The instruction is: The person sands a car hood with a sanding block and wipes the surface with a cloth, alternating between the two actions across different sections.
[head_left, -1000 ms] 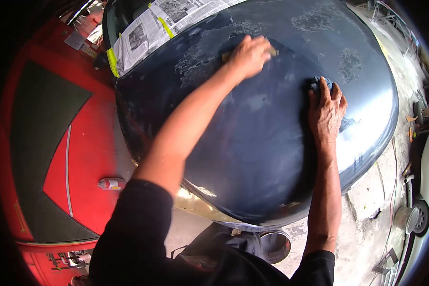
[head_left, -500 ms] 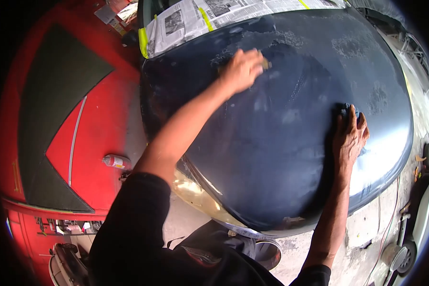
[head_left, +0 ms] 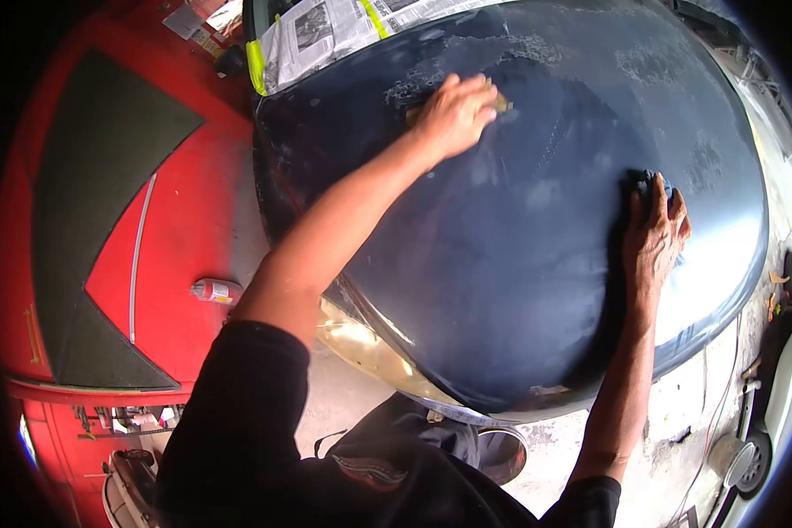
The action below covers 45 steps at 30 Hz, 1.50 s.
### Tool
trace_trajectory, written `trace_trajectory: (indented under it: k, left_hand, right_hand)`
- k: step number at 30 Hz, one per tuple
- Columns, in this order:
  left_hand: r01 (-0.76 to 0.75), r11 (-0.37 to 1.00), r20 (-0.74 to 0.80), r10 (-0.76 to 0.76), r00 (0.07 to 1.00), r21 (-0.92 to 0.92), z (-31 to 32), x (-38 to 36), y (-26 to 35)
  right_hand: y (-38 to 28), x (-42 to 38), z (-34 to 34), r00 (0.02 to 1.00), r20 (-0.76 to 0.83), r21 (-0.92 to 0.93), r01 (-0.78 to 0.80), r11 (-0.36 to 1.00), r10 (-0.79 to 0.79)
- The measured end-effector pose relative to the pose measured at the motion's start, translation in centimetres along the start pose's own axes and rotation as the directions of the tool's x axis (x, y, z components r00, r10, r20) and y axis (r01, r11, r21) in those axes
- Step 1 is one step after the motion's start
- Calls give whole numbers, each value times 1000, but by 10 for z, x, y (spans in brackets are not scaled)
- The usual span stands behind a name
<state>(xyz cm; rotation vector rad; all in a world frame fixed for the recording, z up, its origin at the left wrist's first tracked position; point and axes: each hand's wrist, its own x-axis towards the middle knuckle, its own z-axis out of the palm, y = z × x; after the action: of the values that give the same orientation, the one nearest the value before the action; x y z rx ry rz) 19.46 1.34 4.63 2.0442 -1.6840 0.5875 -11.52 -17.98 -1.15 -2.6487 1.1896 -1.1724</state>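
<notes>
A dark car hood [head_left: 502, 290] with dull, patchy areas near its upper part fills the middle of the view. My left hand [head_left: 458, 114] presses a yellowish-brown pad [head_left: 502, 103] flat on the hood, just below a patchy area; the fingers cover most of the pad. Farther right, my right hand [head_left: 656, 231] rests on the hood with its fingers curled over a dark blue cloth [head_left: 649, 183]. Bits of the cloth show past the fingertips and beside the hand.
Newspaper [head_left: 326, 40] held by yellow tape covers the area above the hood. At the left is a red panel [head_left: 180, 238] with a dark green area and a red-and-white bottle [head_left: 216, 291]. A bucket [head_left: 503, 453] stands below the hood's front edge.
My left hand and the pad have moved slightly right and up in the view. My right hand appears a little higher and farther right, while the whole view has shifted slightly.
</notes>
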Motion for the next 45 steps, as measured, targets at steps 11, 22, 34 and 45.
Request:
trace_trajectory:
  k: [11, 22, 34, 45]
  left_hand:
    - [-23, 997, 28, 25, 999, -75, -12, -45, 28]
    - [16, 995, 71, -9, 997, -95, -27, -71, 68]
    - [-210, 960, 24, 218, 976, -183, -22, -94, 128]
    - [-108, 994, 36, 109, 993, -32, 54, 48, 86]
  right_hand:
    - [-1, 1, 1, 999, 25, -9, -32, 999, 33]
    - [0, 1, 3, 999, 14, 9, -30, 1000, 29]
    - [1, -1, 3, 1000, 4, 24, -18, 1000, 17]
    - [1, -3, 3, 1000, -2, 73, -20, 997, 20]
